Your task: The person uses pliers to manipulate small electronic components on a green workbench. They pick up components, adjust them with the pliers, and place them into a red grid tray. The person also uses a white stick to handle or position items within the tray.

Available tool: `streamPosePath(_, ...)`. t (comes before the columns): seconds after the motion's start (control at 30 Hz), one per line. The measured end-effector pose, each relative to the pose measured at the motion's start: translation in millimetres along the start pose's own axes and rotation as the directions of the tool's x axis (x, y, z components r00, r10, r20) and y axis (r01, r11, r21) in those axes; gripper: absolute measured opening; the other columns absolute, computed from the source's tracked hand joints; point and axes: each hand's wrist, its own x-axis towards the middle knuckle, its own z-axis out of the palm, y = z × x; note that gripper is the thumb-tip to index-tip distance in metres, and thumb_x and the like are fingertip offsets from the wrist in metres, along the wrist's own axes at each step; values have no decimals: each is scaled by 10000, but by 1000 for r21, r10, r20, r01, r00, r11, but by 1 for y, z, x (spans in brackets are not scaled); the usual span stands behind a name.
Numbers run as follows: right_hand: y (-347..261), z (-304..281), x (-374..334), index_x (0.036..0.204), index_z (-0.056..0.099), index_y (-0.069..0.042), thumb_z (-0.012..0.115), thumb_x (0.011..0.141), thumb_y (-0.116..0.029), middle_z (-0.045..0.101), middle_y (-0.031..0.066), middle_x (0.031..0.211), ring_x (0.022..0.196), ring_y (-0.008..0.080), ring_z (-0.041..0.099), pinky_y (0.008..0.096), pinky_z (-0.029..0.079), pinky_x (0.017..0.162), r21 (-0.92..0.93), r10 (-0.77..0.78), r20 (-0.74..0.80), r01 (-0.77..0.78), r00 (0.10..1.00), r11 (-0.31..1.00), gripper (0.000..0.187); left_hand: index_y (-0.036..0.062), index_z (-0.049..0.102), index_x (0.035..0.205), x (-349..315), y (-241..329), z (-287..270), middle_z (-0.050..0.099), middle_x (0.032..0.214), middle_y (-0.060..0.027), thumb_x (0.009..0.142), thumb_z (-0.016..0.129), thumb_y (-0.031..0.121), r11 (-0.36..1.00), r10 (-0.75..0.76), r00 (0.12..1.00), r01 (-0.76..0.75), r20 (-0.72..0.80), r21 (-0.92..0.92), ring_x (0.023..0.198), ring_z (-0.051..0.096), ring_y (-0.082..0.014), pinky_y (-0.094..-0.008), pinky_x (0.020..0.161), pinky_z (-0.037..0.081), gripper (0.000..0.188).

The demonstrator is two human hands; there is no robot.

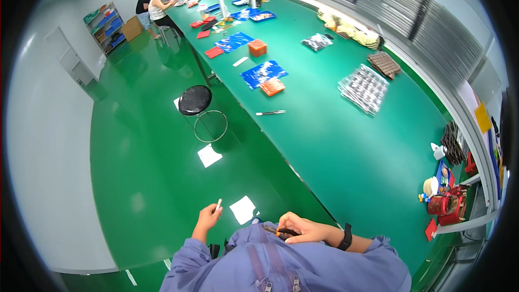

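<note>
Held out over the floor, my left hand (206,218) pinches a small white stick (218,204) that points upward. Close in front of my body, my right hand (304,229) is closed around a small hand tool (287,232) with black and orange handles, perhaps pliers. Its tip is too small to make out against my jacket. A dark band circles my right wrist. Neither hand touches the green table (335,157), whose edge runs just ahead of my right hand.
A black-topped stool (195,100) stands left of the table, with white sheets (243,209) on the floor nearby. Tweezers (270,112), orange packs (272,86), blue sheets and clear trays (365,89) lie on the table. Red containers (443,204) are at right. Two people (157,8) work far left.
</note>
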Motion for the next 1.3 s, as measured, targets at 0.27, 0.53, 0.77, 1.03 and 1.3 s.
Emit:
streamPosePath(0.27, -1, -19, 164, 832, 418, -57, 648, 819, -157, 411, 1, 827, 753, 79, 386, 233, 340, 673, -101, 185, 292, -162, 938, 982, 252, 34, 611, 856, 21, -58, -85, 602, 692, -22, 856, 575, 207, 964, -156, 977, 118, -145, -239, 578, 541, -83, -232, 524, 433, 177)
streamPosePath(0.53, -28, -97, 313, 798, 546, -26, 505, 895, -229, 506, 23, 889, 797, 103, 463, 250, 388, 725, -252, 171, 420, -67, 891, 965, 229, 58, 610, 936, 129, -55, -135, 604, 718, -35, 868, 569, 243, 938, -235, 972, 223, -13, -266, 603, 559, -95, -240, 538, 445, 201)
streamPosePath(0.77, -84, -182, 419, 915, 576, -10, 517, 881, -173, 573, 80, 988, 857, 133, 549, 271, 467, 753, 331, 25, 181, -85, 983, 940, 177, 91, 600, 1010, 239, -7, -213, 496, 568, -4, 928, 448, 265, 912, -324, 945, 304, -31, -277, 456, 452, -74, -229, 423, 369, 246)
streamPosePath(1.03, -118, -241, 503, 968, 625, 19, 571, 869, -179, 606, 106, 1054, 854, 119, 572, 264, 465, 775, 83, 31, -121, -21, 992, 996, 228, 36, 541, 1113, 387, -22, -297, 535, 706, -26, 924, 406, 150, 872, -345, 938, 337, 42, -354, 543, 465, -70, -216, 459, 380, 259)
streamPosePath(1.3, -136, -259, 548, 952, 624, 42, 540, 885, -143, 530, 196, 1178, 1050, 236, 545, 348, 439, 891, -3, -168, -562, 201, 810, 980, 214, 54, 512, 1053, 596, 94, -364, 598, 820, -47, 897, 482, 137, 961, -93, 914, 186, 395, -203, 650, 562, -108, -239, 556, 462, 179)
